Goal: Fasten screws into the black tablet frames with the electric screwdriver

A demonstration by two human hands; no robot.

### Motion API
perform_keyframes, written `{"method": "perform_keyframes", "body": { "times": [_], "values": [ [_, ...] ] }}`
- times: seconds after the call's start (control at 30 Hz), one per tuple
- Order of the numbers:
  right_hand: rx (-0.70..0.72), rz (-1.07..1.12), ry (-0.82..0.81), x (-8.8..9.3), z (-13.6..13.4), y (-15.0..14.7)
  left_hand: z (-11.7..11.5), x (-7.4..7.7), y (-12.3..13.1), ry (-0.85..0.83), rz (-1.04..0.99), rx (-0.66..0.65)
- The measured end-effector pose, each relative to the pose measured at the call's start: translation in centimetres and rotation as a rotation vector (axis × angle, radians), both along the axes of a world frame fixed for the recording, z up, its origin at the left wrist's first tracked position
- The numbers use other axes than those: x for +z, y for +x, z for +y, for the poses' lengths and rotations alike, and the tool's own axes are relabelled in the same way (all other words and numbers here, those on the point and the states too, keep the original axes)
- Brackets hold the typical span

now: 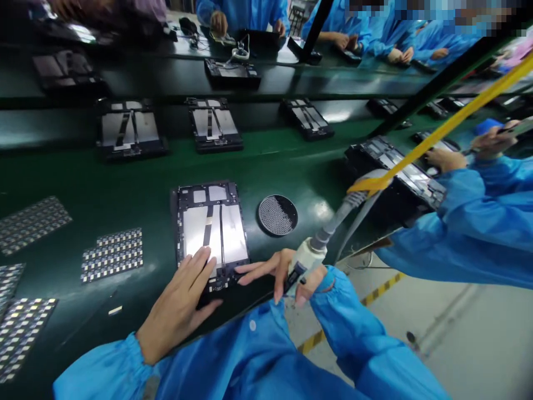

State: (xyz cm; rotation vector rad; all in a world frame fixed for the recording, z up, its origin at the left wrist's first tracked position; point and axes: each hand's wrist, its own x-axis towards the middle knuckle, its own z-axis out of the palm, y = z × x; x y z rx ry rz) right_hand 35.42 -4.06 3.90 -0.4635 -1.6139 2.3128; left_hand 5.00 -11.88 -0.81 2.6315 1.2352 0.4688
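Tablet (pixel 235 230) under fingertips of spread L hand (pixel 180 304), prob. steadying step; R hand (pixel 283 263) grips tool (pixel 308 254); next likely needs tool aimed.

From here the left hand (pixel 177 305) hides one corner of the open device (pixel 234 225), the nearest parts sheet (pixel 27 336) is cut off, and the farthest-left device (pixel 66 69) blurs.

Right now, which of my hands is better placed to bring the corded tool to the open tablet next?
Probably your right hand: it holds the corded tool beside the open tablet. Your left hand lies on the tablet's near end and could steady it.
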Motion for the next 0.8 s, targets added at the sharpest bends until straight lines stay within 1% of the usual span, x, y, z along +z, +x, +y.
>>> {"method": "perform_keyframes", "body": {
  "times": [0.07,0.1,0.17,0.23,0.27,0.3,0.37,0.4,0.43,0.5,0.57,0.63,0.7,0.73,0.8],
  "values": [
    [0.010,0.168,-0.039,-0.2,-0.3,-1.7,0.3,-0.2,-0.1,0.041,0.027,0.001],
    [0.052,0.245,-0.048,0.1,-0.3,-2.7,0.6,-0.1,-0.4,0.079,0.030,0.002],
    [0.144,0.316,-0.056,1.0,0.0,-4.5,1.3,0.9,-1.7,0.174,0.005,-0.016],
    [0.188,0.360,-0.046,2.0,1.0,-6.0,2.0,2.8,-4.1,0.256,-0.029,-0.031],
    [0.179,0.381,-0.043,2.4,1.7,-6.6,2.4,4.0,-5.5,0.284,-0.044,-0.008],
    [0.157,0.392,-0.050,2.6,2.4,-7.0,3.0,5.2,-7.1,0.300,-0.047,0.043],
    [0.078,0.376,-0.107,2.7,3.9,-7.5,4.6,7.0,-10.8,0.338,-0.043,0.226],
    [0.036,0.348,-0.149,2.6,4.6,-7.6,5.9,7.5,-12.8,0.369,-0.033,0.340],
    [-0.009,0.306,-0.192,2.4,5.1,-7.6,7.5,7.7,-15.0,0.403,-0.011,0.450],
    [-0.103,0.175,-0.240,1.9,5.7,-7.6,11.5,7.3,-19.7,0.472,0.078,0.630],
    [-0.179,0.056,-0.209,1.6,5.9,-7.4,15.9,6.5,-24.2,0.488,0.229,0.665],
    [-0.240,0.004,-0.150,1.5,6.0,-7.1,19.5,6.0,-27.6,0.511,0.365,0.654],
    [-0.274,0.009,-0.104,1.6,5.9,-6.8,22.0,6.1,-29.2,0.472,0.466,0.666],
    [-0.279,0.013,-0.093,1.7,5.9,-6.6,22.9,6.3,-29.2,0.402,0.507,0.686],
    [-0.279,0.012,-0.079,1.9,6.0,-6.5,24.4,6.7,-27.8,0.200,0.571,0.710]
  ]
}}
